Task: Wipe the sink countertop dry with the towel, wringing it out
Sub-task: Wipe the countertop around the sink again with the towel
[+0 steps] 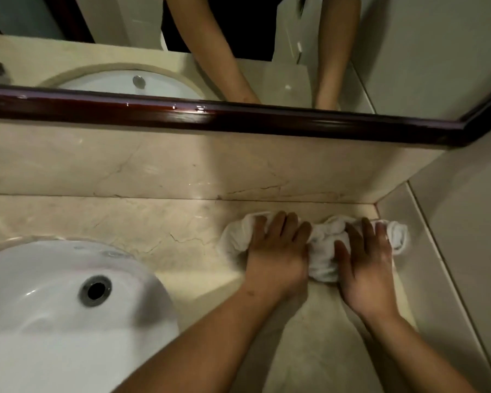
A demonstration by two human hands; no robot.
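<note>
My two bare forearms reach forward over the beige marble surface [182,231]. My left hand [278,251] lies flat, its fingers [288,222] straight and spread, pressing down on the crumpled white cloth towel [323,251]. My right hand [366,268] lies flat too, just beside the left, fingers straight on the towel's other half. The towel bunches up between both hands and pokes out past my right fingers, touching the side wall tile. Well to the left of my fingers sits the round white ceramic sink basin [54,293] with its dark metal drain [95,290]. Beyond my fingertips rises the marble backsplash [153,163], then the dark red wooden mirror frame [238,117], and the mirror [267,38] reflecting my arms.
</note>
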